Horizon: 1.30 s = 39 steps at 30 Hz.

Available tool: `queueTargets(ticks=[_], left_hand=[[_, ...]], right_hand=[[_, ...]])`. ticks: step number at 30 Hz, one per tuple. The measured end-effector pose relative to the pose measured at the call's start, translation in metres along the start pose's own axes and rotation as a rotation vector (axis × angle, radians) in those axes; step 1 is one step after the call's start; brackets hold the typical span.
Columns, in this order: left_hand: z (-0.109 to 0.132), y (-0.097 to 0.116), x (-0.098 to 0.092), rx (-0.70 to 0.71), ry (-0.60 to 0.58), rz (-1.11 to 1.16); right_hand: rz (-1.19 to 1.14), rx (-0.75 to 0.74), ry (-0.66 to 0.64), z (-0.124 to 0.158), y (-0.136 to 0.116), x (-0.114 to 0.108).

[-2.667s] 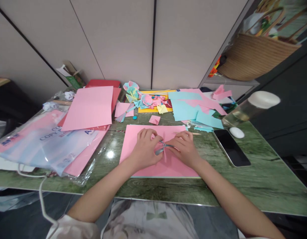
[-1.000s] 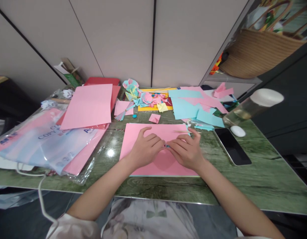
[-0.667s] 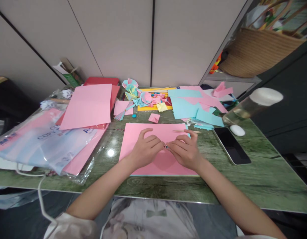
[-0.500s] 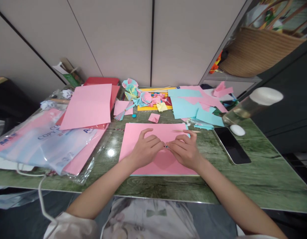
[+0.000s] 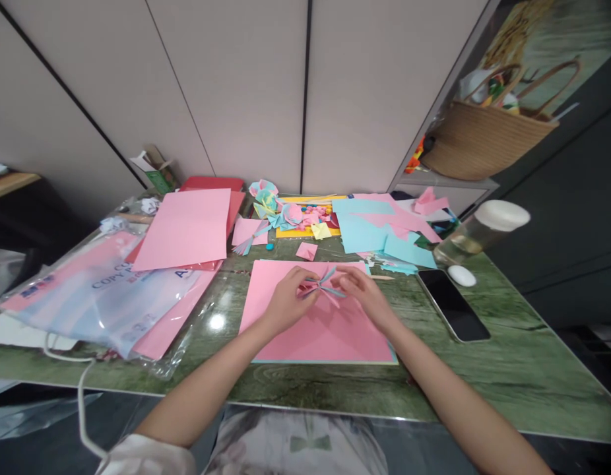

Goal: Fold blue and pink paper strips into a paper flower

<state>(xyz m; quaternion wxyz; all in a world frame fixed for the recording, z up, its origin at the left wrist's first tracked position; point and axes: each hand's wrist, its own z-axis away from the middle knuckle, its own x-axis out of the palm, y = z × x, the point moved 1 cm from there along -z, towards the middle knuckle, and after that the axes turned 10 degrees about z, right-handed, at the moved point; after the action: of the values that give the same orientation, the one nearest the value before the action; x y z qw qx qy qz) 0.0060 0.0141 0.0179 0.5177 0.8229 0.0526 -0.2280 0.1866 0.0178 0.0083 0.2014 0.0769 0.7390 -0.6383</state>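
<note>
My left hand (image 5: 290, 297) is closed, its fingertips pinching a small fringed paper flower (image 5: 321, 285) of pink and blue strips. The strips fan outward from a bound middle. At the flower's right side is my right hand (image 5: 362, 290), fingers apart and curved; whether the fingertips touch the strip ends I cannot tell. Beneath both hands lies a stack of pink paper sheets (image 5: 315, 336) with a bluish edge showing. A pointed wooden stick (image 5: 383, 277) shows just behind my right hand.
Behind the stack are a folded pink paper square (image 5: 306, 251), folded paper flowers (image 5: 264, 191) and blue paper scraps (image 5: 361, 233). A phone (image 5: 452, 305), a white egg-shaped object (image 5: 462, 276) and a bottle (image 5: 476, 231) stand right. A plastic paper packet (image 5: 107, 297) lies left.
The paper strips, mostly hidden between my fingers before, now spread out in view. My right hand has loosened and its fingers have come apart. The camera view has shifted slightly.
</note>
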Motion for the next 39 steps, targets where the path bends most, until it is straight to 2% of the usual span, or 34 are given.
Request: queueTargets(ticks=[4, 6, 9, 12, 14, 19, 23, 26, 32, 39], left_hand=[[0.003, 0.003, 0.005, 0.083, -0.096, -0.042], [0.004, 0.003, 0.008, 0.025, -0.067, 0.069], [0.004, -0.001, 0.011, -0.229, 0.022, 0.402], [0.005, -0.006, 0.015, -0.515, -0.044, 0.729], [0.007, -0.008, 0.018, -0.603, -0.067, 0.870], [0.010, -0.010, 0.024, -0.628, 0.006, 1.045], [0.009, -0.007, 0.020, -0.693, -0.039, 1.058], [0.008, -0.006, 0.016, -0.724, -0.093, 1.089], [0.007, -0.003, 0.019, -0.720, -0.053, 1.157], [0.011, -0.004, 0.023, -0.724, -0.001, 1.087]], right_hand=[[-0.003, 0.052, 0.061, -0.004, 0.007, 0.003], [0.009, 0.061, 0.086, -0.005, 0.007, 0.004], [-0.016, 0.076, 0.088, -0.004, 0.005, 0.004], [0.019, 0.045, 0.103, -0.002, 0.002, 0.006], [0.068, 0.012, 0.102, 0.000, 0.000, 0.008], [0.074, -0.004, 0.099, 0.005, -0.002, 0.013], [0.044, 0.034, 0.041, 0.006, -0.001, 0.013], [0.040, 0.062, 0.057, 0.007, -0.001, 0.011], [0.145, 0.017, 0.004, 0.010, -0.011, 0.010], [0.203, 0.044, 0.000, 0.013, -0.014, 0.012]])
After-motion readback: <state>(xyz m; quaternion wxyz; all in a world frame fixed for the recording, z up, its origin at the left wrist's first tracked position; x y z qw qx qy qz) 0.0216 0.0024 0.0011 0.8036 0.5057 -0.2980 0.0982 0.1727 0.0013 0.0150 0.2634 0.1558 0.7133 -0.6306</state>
